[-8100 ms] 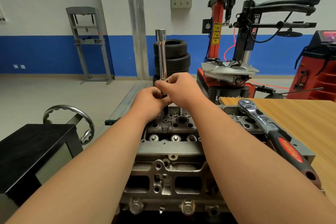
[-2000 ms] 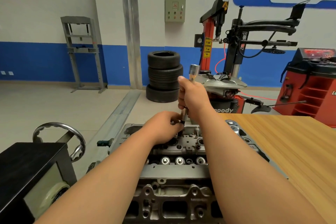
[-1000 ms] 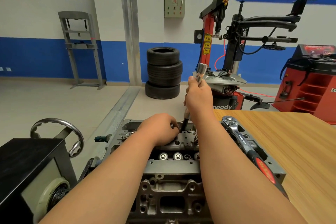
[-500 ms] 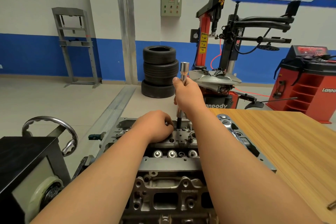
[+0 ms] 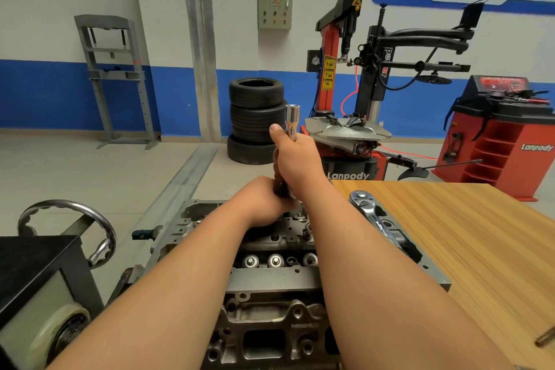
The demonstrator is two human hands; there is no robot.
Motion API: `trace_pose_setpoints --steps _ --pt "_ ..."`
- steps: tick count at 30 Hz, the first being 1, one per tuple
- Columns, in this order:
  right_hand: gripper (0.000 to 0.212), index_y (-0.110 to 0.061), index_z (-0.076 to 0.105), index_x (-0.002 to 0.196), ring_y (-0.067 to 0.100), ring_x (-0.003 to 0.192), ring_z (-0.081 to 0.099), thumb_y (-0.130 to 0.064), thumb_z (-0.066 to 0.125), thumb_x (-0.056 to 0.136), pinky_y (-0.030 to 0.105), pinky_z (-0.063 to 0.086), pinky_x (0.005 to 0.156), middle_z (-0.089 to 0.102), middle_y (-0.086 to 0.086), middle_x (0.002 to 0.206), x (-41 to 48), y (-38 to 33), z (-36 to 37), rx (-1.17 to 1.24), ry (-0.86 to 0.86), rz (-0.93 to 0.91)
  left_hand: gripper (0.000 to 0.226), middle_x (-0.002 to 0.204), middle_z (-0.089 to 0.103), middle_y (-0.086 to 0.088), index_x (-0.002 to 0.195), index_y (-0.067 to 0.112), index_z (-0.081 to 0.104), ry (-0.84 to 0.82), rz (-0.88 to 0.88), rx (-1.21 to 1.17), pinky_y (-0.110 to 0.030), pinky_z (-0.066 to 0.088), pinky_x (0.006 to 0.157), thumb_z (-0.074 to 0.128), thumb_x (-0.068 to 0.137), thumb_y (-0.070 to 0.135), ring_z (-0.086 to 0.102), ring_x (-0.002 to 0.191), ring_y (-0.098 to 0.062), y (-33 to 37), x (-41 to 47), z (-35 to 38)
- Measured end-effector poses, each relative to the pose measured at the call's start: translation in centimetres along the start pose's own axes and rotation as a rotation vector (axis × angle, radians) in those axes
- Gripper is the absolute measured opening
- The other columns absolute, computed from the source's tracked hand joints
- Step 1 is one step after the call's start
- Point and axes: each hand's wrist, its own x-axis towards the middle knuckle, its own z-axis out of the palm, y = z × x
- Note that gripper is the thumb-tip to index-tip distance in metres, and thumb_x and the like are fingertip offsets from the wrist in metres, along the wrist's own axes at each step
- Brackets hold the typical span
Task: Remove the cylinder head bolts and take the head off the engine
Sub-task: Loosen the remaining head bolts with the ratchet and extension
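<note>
The right hand (image 5: 295,159) has its grip wrapped round a long socket (image 5: 292,120), a slim chrome tube that stands nearly upright, with its open, ringed top poking out above the thumb and its darker lower end running down toward the far part of the cylinder head (image 5: 270,279). The left hand (image 5: 264,201) rests on the head at the foot of that tube with its fingers curled downward; its grip is hidden behind the knuckles, so I cannot tell whether it pinches anything. The cylinder head is a rough, grey cast-metal block, full of round holes and squarish ports, lying lengthwise between the two bare forearms just beside the left edge of a wooden surface (image 5: 465,234) with a pale, striped grain. Three round shiny caps (image 5: 275,261) sit in a row across the middle of the head. A ratchet (image 5: 375,219) with a polished, knurled round end lies on the right side of the head, partly hidden behind the right forearm. A small metal rod (image 5: 545,339) lies at the lower right of the wood. To the left are a matt black box (image 5: 36,273) and a chrome handwheel (image 5: 75,231) with a wavy rim. On the floor behind stand three stacked black tyres (image 5: 255,117), a red and black tyre machine (image 5: 354,69), a red cabinet (image 5: 504,135) with open shelves and a grey steel frame (image 5: 114,75) against the blue and white wall
</note>
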Motion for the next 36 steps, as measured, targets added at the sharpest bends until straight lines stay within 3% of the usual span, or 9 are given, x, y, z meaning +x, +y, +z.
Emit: trace_pose_setpoints --steps 4,7,12,15,23,28,30,34,36 --pt "0.030 -0.017 0.050 0.075 0.016 0.062 0.046 -0.039 0.053 0.095 0.035 0.042 0.065 0.049 -0.001 0.067 -0.3 -0.1 0.0 -0.055 -0.054 0.011 0.019 0.088 0.070 -0.001 0.095 0.018 0.072 0.022 -0.023 0.057 -0.034 0.051 0.077 0.065 0.087 0.033 0.063 0.082 -0.021 0.0 0.1 0.2" --pt "0.015 -0.020 0.052 0.085 0.017 0.074 0.058 -0.032 0.058 0.090 0.030 0.044 0.064 0.056 -0.003 0.077 0.0 -1.4 0.5 -0.045 0.056 -0.061 0.019 0.073 0.061 0.002 0.074 0.018 0.061 0.057 -0.025 0.120 -0.030 0.042 0.061 0.061 0.087 0.032 0.054 0.067 -0.015 0.1 -0.2 0.3" --pt "0.045 -0.022 0.043 0.054 0.007 0.051 0.045 -0.039 0.057 0.093 0.030 0.037 0.055 0.045 -0.012 0.044 1.6 -3.4 1.8 -0.027 0.268 -0.109 0.032 0.058 0.048 0.002 0.055 0.020 0.041 0.104 -0.023 0.200 -0.028 0.027 0.048 0.048 0.085 0.014 0.040 0.053 -0.012 0.2 -0.6 0.3" --pt "0.049 -0.021 0.041 0.049 0.006 0.041 0.040 -0.035 0.058 0.093 0.026 0.033 0.049 0.040 -0.014 0.033 2.1 -3.5 1.3 0.000 0.204 -0.061 0.029 0.063 0.054 0.004 0.060 0.023 0.047 0.084 -0.035 0.188 -0.028 0.032 0.050 0.056 0.086 0.030 0.046 0.057 -0.011 0.0 -0.1 0.5" --pt "0.033 -0.018 0.043 0.063 0.011 0.038 0.035 -0.025 0.057 0.092 0.023 0.032 0.041 0.039 -0.002 0.049 2.3 -3.4 -0.3 0.097 -0.057 0.019 0.030 0.070 0.054 0.007 0.063 0.027 0.049 0.155 -0.037 0.244 -0.028 0.036 0.056 0.061 0.084 0.044 0.053 0.071 -0.020 -0.7 0.8 1.4" --pt "0.026 -0.018 0.048 0.072 0.010 0.047 0.040 -0.029 0.054 0.096 0.026 0.037 0.049 0.042 -0.005 0.055 1.7 -3.7 -1.0 0.120 -0.243 0.052 0.024 0.075 0.054 0.006 0.071 0.027 0.051 0.157 -0.034 0.256 -0.030 0.042 0.066 0.059 0.087 0.043 0.054 0.077 -0.021 -0.8 1.1 1.6" --pt "0.023 -0.017 0.057 0.095 0.012 0.066 0.052 -0.040 0.055 0.094 0.029 0.045 0.062 0.053 -0.003 0.074 1.6 -4.6 -2.5 -0.120 -0.355 0.111 0.016 0.085 0.060 0.004 0.083 0.027 0.057 0.154 -0.032 0.231 -0.032 0.044 0.069 0.059 0.087 0.043 0.056 0.081 -0.021 -0.8 0.8 1.5" --pt "0.039 -0.016 0.060 0.099 0.016 0.068 0.051 -0.053 0.054 0.090 0.032 0.045 0.064 0.051 -0.001 0.076 0.1 -4.1 -8.4 -1.213 -0.419 0.209 0.014 0.094 0.065 -0.001 0.088 0.030 0.059 0.166 -0.019 0.239 -0.036 0.051 0.077 0.061 0.085 0.044 0.060 0.087 -0.023 -0.6 0.4 1.5" --pt "0.055 -0.008 0.057 0.123 0.025 0.087 0.057 -0.054 0.047 0.094 0.036 0.044 0.079 0.057 0.008 0.097 -1.7 -2.2 -10.2 -1.522 -0.461 0.363 0.011 0.096 0.065 0.000 0.086 0.033 0.057 0.171 -0.018 0.229 -0.037 0.052 0.080 0.061 0.086 0.044 0.060 0.089 -0.023 -0.4 0.2 1.6"
